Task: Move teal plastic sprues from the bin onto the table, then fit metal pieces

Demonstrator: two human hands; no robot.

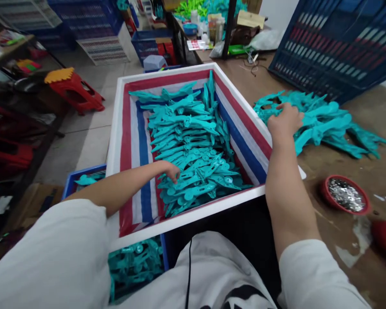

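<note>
Right hand [284,122], fingers spread, presses a teal plastic clip heap [321,124] on the brown tabletop [366,171]; left hand [171,171], fingers curled, touches teal clips [193,182] inside a striped-lined white foam box [193,219]!

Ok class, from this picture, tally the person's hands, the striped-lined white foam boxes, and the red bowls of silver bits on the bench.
Hands: 2 (left hand, right hand)
Striped-lined white foam box: 1
Red bowls: 2
Total: 5

light: bright, even | shadow: soft under right hand [284,122] | edges: wide-angle bowing | focus: sharp throughout
</note>
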